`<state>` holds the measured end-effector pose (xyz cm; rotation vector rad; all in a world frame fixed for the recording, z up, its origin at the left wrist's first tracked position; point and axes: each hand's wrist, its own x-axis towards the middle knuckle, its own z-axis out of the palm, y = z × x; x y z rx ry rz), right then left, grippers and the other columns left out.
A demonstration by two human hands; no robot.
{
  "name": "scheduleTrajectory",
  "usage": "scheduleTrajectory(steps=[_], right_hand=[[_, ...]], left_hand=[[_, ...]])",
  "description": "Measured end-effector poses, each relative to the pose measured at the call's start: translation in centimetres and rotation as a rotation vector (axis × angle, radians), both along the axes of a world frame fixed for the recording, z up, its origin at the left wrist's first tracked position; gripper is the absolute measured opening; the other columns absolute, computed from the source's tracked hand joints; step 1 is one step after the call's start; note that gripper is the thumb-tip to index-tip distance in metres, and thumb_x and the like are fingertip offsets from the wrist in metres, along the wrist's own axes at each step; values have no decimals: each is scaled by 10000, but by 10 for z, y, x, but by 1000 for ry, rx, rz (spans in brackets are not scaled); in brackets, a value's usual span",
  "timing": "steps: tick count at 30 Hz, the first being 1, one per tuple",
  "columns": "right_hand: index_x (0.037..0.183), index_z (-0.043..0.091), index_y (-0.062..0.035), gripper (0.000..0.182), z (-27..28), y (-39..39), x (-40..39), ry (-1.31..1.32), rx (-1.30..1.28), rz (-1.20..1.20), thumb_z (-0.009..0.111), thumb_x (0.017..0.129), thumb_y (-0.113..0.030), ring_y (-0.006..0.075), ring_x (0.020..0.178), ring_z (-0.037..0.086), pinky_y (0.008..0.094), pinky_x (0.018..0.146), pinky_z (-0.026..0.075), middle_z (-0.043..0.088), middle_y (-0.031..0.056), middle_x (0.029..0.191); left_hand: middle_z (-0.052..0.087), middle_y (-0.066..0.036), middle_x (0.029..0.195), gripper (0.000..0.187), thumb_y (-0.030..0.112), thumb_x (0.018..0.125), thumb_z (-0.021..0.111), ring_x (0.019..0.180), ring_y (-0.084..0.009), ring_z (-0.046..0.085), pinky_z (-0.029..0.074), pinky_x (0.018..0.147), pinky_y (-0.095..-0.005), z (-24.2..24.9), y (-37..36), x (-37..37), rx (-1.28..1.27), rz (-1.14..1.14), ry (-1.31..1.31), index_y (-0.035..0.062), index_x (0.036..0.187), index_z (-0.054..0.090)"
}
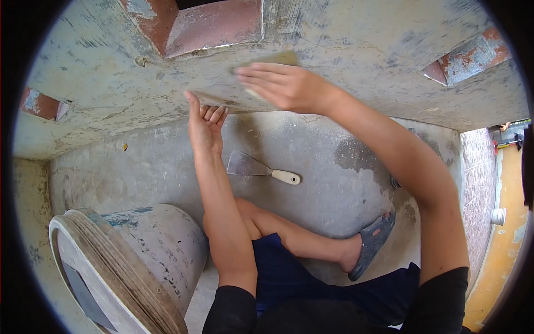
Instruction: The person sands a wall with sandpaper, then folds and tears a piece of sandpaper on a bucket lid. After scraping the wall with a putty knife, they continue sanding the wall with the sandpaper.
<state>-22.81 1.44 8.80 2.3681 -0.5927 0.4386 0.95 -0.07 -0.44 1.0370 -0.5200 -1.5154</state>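
Note:
My right hand (pixel 272 84) presses a thin yellowish sheet (pixel 281 58) against the scuffed wall (pixel 356 61); its fingers are stretched out and slightly blurred. Lower and to the left, my left hand (pixel 207 123) is raised near the foot of the wall, palm turned up, with the thumb out and the fingers curled around a thin, blurred flat piece (pixel 206 99) that I cannot make out. On the concrete floor (pixel 167 161) below the hands lies a putty knife (pixel 261 170) with a metal blade and a pale handle, touched by neither hand.
A large paint-stained bucket (pixel 161 234) with a lid stands at the lower left. My leg and dark sandal (pixel 374 245) stretch across the floor. Recessed reddish openings (pixel 217 28) break the wall. A small white bucket (pixel 498 216) is at far right, beside a yellow wall.

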Motion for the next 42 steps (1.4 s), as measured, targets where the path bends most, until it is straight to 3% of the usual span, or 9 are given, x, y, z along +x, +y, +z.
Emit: scheduleTrajectory(steps=[10, 18, 26, 30, 32, 34, 35, 37, 42], right_hand=[[1494, 455, -64, 548, -36, 132, -206, 355, 417, -700, 441, 951, -130, 161, 1489, 340, 410, 1228, 261, 385, 3, 1613], [1502, 456, -95, 540, -98, 104, -184, 225, 399, -596, 513, 971, -178, 171, 1477, 366, 422, 1208, 293, 395, 4, 1607], [1490, 471, -88, 613, -112, 95, -84, -73, 488, -425, 667, 941, -278, 220, 1468, 387, 427, 1151, 404, 474, 65, 1545], [1414, 548, -72, 567, -97, 134, -20, -447, 464, -439, 685, 933, -337, 249, 1297, 568, 400, 1016, 497, 573, 120, 1434], [1380, 575, -61, 521, -84, 154, 6, -610, 515, -533, 654, 965, -366, 251, 1222, 624, 387, 970, 516, 613, 136, 1379], [1289, 627, -42, 490, -74, 170, 28, -1426, 1213, -1088, 554, 1027, -449, 246, 1110, 668, 355, 910, 520, 666, 113, 1262], [1289, 627, -42, 490, -87, 174, 35, -1432, 1211, -1089, 554, 1027, -449, 246, 1110, 668, 355, 910, 520, 666, 113, 1262], [1313, 594, -32, 556, -117, 179, 45, -2341, 1154, -628, 452, 1060, -506, 233, 1128, 654, 354, 945, 518, 654, 112, 1241], [1387, 514, -38, 583, -114, 192, 45, -2766, 1268, -126, 451, 1056, -514, 210, 1171, 630, 366, 993, 514, 629, 102, 1289]], left_hand=[[541, -124, 852, 955, 802, 841, 573, 868, -276, 660, 564, 947, -475, 0, 0, -4, 3, 3, 20, -129, 1051, 523], [540, -104, 851, 974, 797, 850, 568, 865, -234, 650, 558, 949, -454, 2, 3, -15, -18, 13, -53, -125, 1162, 522], [527, -293, 1347, 1091, 786, 898, 496, 1162, -363, 628, 513, 1003, -478, 8, 4, -9, 72, 10, -71, -163, 1418, 358], [483, -309, 1419, 1008, 714, 958, 471, 1255, -396, 572, 481, 1041, -502, -7, 17, -20, 152, 61, -98, -158, 1445, 336], [455, -298, 1469, 927, 619, 999, 489, 1295, -397, 545, 463, 1050, -507, -15, 34, -29, 158, -209, -217, -152, 1480, 302], [474, -294, 1457, 941, 613, 975, 544, 1296, -388, 547, 464, 1047, -492, -6, 49, -41, 171, -451, -336, -143, 1485, 312], [494, -289, 1446, 958, 607, 951, 599, 1296, -380, 549, 465, 1043, -477, -1, 54, -46, 187, -697, -451, -134, 1491, 322], [518, -284, 1427, 978, 604, 920, 648, 1302, -373, 546, 463, 1046, -465, 7, 57, -52, 142, -902, -503, -134, 1484, 342], [562, -282, 1392, 1018, 485, 806, 835, 1319, -379, 532, 409, 1115, -438, 2, 64, -59, -113, -1227, -661, -120, 1482, 373]])
